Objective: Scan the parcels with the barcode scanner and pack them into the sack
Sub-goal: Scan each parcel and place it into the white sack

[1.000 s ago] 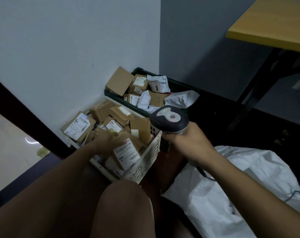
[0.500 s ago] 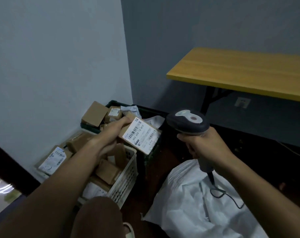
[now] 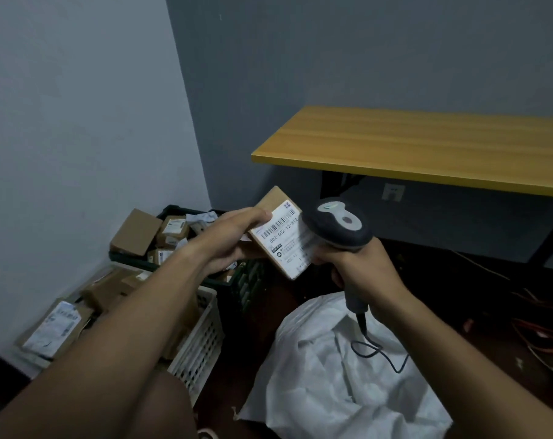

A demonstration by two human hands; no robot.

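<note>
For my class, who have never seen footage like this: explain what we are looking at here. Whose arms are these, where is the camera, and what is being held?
There is no machine here. The camera sits on a person's head and looks forward and down, so the two bare arms are the wearer's own. The left hand holds up a small cardboard parcel with its barcode label facing the viewer. The right hand grips a corded scanner, its head close beside the label. Below lies a white sack on the floor. To the left are a white basket and, behind it, a dark crate, both holding more parcels. A yellow table stands against the wall.
</note>
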